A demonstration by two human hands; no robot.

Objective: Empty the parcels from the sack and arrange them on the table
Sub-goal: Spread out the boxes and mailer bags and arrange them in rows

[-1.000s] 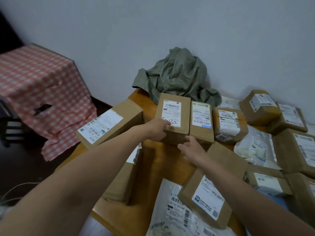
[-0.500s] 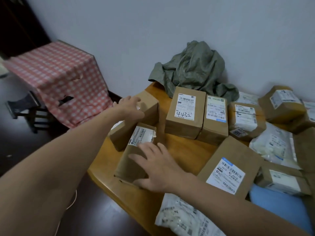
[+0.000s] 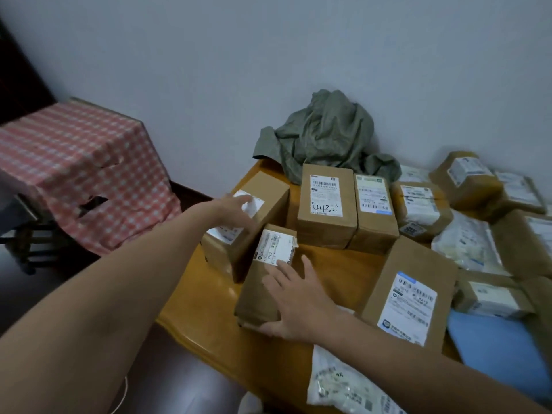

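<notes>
The crumpled grey-green sack [image 3: 325,135] lies at the back of the wooden table [image 3: 191,318] against the wall. Brown cardboard parcels with white labels cover the table. My left hand [image 3: 236,210] rests on top of a long box [image 3: 263,189] at the table's left corner, over its label. Next to it lies a smaller box [image 3: 268,264]; my right hand [image 3: 295,300] is spread over its near half with the thumb hooked round the near end. Behind them stand the box marked 4432 [image 3: 327,204] and its neighbour [image 3: 375,210].
A flat box with a blue-edged label [image 3: 409,294] lies to the right of my right hand. A white poly bag [image 3: 343,386] overhangs the front edge. Further parcels and bags [image 3: 466,243] fill the right side, beside a blue sheet [image 3: 495,348]. A red-checked covered stand [image 3: 74,162] is left of the table.
Both hands left the 4432 box and moved left to the two corner boxes. In the last half second my left hand slid from the long box's far edge onto its label.
</notes>
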